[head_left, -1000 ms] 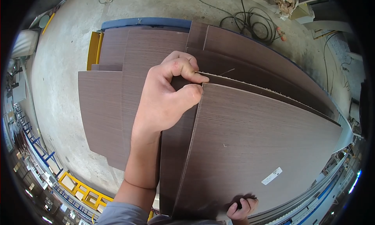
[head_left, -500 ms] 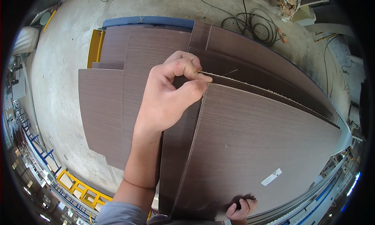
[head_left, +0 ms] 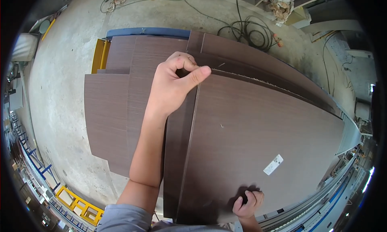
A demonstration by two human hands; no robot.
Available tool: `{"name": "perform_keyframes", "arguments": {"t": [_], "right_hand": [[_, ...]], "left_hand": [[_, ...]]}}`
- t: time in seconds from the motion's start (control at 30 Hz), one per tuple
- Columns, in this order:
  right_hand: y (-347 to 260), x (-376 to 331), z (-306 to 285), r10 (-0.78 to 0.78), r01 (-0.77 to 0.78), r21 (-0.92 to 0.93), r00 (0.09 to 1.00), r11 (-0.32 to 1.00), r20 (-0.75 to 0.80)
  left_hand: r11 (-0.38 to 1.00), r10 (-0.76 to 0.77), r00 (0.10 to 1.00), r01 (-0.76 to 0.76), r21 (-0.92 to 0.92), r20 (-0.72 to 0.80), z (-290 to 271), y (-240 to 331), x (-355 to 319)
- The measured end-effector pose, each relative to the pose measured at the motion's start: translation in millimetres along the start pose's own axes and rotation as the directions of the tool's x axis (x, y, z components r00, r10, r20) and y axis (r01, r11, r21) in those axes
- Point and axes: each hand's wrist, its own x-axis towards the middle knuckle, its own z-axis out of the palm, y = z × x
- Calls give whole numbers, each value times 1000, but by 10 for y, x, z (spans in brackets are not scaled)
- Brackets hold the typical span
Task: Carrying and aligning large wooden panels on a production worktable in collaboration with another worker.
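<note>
A large dark brown wood-grain board (head_left: 258, 123) with a rough, chipped far edge lies on top of a stack of similar boards. My left hand (head_left: 173, 81) is at its far left corner, fingers curled at the edge and thumb laid over the corner in a pinch. What the fingertips touch underneath is hidden. Over the near part of the same board, my right hand (head_left: 248, 204) is curled closed, a dark shadow around it, with nothing visible in it. A small white label (head_left: 273, 164) sticks to the board, just beyond that hand.
More brown boards (head_left: 107, 107) spread to the left, overlapping. A blue edge (head_left: 149, 32) and a yellow post (head_left: 98, 56) border the stack. Black hose (head_left: 256, 34) lies coiled on the concrete floor (head_left: 60, 91). A yellow frame (head_left: 78, 204) stands lower left, a long machine rail (head_left: 322, 208) lower right.
The view has shifted, so the boards sit a little farther left. My left thumb has straightened over the corner. My right hand appears slightly farther up the board.
</note>
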Motion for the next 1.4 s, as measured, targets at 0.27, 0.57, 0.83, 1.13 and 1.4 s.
{"name": "perform_keyframes", "arguments": {"t": [0.27,0.57,0.83,1.13,1.4], "right_hand": [[-63,48,-32,65,-62,23,992,998,-104],[-133,18,-116,136,-125,89,983,988,-120],[-127,-20,-155,144,-127,115,977,985,-156],[-110,-58,-186,139,-107,161,969,981,-204],[-108,-68,-202,136,-102,169,968,980,-209]], "left_hand": [[959,210,963,-170,229,-166,46,95,-59],[611,233,951,19,791,-203,214,492,-322],[328,104,993,22,944,-59,315,517,-111],[488,127,970,120,864,-206,240,373,-92],[870,-188,944,289,400,-273,172,287,-64]]}}
